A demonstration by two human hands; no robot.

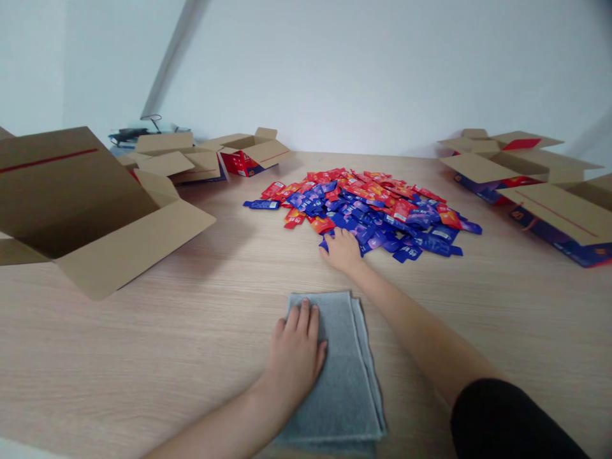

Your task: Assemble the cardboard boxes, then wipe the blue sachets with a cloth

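Note:
My left hand (296,350) lies flat, fingers stretched out, on a folded grey cloth (344,389) in front of me. Farther forward, my right hand (343,252) reaches the near edge of a heap of small flat packets. Its thumb and fingers close round a blue packet (324,244), which they partly cover. Blue packets (354,220) make up most of the heap's near side, while red and orange packets (373,191) lie mainly behind them.
Open cardboard boxes stand on the wooden table (119,344): a large box (138,248) at near left, several smaller boxes (243,159) behind it, and more boxes (554,223) on the right. A white wall (373,76) rises behind the table.

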